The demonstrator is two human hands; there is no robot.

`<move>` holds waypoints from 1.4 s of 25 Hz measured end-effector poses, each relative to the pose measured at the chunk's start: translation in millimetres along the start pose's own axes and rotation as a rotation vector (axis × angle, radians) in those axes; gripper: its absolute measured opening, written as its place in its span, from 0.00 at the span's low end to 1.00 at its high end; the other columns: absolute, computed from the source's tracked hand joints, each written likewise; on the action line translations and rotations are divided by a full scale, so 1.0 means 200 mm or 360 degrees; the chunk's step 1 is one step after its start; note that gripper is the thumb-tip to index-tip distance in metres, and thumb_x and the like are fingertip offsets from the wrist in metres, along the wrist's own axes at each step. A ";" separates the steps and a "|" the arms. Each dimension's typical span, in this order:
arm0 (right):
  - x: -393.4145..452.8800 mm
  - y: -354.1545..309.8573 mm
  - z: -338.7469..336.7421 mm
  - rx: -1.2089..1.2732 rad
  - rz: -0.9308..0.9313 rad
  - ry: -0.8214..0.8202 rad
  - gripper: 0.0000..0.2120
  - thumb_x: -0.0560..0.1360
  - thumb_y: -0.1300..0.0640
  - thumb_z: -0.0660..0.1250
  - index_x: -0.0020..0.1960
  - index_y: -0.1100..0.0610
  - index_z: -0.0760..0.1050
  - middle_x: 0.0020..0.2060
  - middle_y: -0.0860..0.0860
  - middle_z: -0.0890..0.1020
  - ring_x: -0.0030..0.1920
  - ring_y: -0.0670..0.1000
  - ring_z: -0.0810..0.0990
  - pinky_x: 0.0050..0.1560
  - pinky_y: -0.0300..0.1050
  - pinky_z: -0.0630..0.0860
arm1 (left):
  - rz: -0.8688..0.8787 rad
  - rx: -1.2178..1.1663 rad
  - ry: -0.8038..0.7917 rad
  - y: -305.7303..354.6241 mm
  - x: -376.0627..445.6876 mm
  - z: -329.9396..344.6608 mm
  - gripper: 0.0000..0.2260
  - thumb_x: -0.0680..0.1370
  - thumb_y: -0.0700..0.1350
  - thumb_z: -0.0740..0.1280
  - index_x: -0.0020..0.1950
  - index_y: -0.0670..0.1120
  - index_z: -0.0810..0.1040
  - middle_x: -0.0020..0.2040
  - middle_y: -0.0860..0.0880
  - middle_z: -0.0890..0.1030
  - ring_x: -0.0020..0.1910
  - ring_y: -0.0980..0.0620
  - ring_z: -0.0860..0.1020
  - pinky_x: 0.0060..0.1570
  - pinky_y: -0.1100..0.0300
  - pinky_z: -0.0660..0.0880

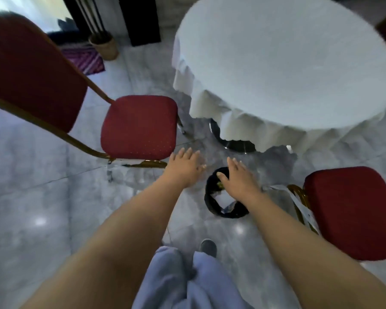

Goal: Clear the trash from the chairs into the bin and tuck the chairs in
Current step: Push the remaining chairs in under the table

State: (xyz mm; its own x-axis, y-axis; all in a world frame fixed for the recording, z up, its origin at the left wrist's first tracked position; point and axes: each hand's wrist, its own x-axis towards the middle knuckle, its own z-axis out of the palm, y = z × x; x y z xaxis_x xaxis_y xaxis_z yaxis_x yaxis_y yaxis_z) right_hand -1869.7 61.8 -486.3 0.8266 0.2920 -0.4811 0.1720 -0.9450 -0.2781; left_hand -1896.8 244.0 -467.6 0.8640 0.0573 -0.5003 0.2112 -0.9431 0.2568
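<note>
1. Left hand (186,167): fingers straight and spread, palm down, holding nothing. It hangs in the air just past the front right corner of the left chair (136,127) seat, not clearly touching it.
2. Right hand (239,179): fingers straight, relaxed, empty. It hovers over the rim of the bin (212,197), thumb above the opening.
3. Bin: small, black, round, standing on the floor between the two chairs and in front of the worktop (285,63). White crumpled stuff shows inside, plus a small yellowish bit near the rim; can't tell what either item is.
4. Left chair: red padded seat and back, gold frame. Pulled away from the worktop, angled, back toward the camera's left. Seat surface looks bare. A white scrap (126,162) lies at the front frame rail; can't tell if it's on the floor or stuck to the frame.
5. Right chair (352,210): same red seat, gold frame, at the right edge, also apart from the worktop. White plastic wrap or strip (299,204) hangs along its left leg.
6. Worktop: round, covered with a white cloth draped over the edge, chrome pedestal base (234,144) visible below.
7. Floor (42,186): glossy grey marble tile with light reflections.
8. Background: woven basket (105,46) and a striped purple mat (85,58) at upper left.
9. Bottom of frame: person's light blue trousers (183,279) and one grey shoe (208,247).
</note>
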 end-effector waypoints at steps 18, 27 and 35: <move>0.18 -2.38 0.19 -0.0187 -0.0676 0.0355 0.32 0.82 0.40 0.49 0.80 0.56 0.50 0.80 0.53 0.54 0.80 0.54 0.49 0.79 0.54 0.46 | -0.0604 0.0042 0.0550 -2.14 -0.66 -0.83 0.29 0.82 0.60 0.46 0.81 0.49 0.47 0.81 0.48 0.45 0.79 0.48 0.41 0.77 0.45 0.41; 0.58 -3.17 0.18 -0.0100 -0.0773 0.0447 0.31 0.83 0.42 0.48 0.80 0.56 0.51 0.80 0.53 0.54 0.80 0.53 0.50 0.79 0.52 0.48 | -0.0564 0.0119 0.0719 -2.80 -0.49 -1.24 0.27 0.83 0.59 0.44 0.81 0.49 0.47 0.81 0.49 0.46 0.79 0.48 0.41 0.76 0.43 0.40; 1.01 -3.77 0.04 0.0164 -0.0667 0.0580 0.30 0.83 0.42 0.44 0.80 0.57 0.50 0.80 0.53 0.53 0.80 0.53 0.50 0.79 0.52 0.50 | -0.0364 0.0278 0.0752 -3.24 -0.09 -1.80 0.26 0.84 0.58 0.42 0.80 0.51 0.45 0.81 0.51 0.44 0.79 0.49 0.39 0.76 0.45 0.39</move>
State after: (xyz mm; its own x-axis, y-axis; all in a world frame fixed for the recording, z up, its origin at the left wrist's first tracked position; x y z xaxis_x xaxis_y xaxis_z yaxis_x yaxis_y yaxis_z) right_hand -1835.9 834.4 -381.2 0.8335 0.5525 0.0012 0.4875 -0.7344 -0.4722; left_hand -1884.2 971.6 -327.1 0.9245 0.3701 -0.0915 0.3735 -0.9273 0.0239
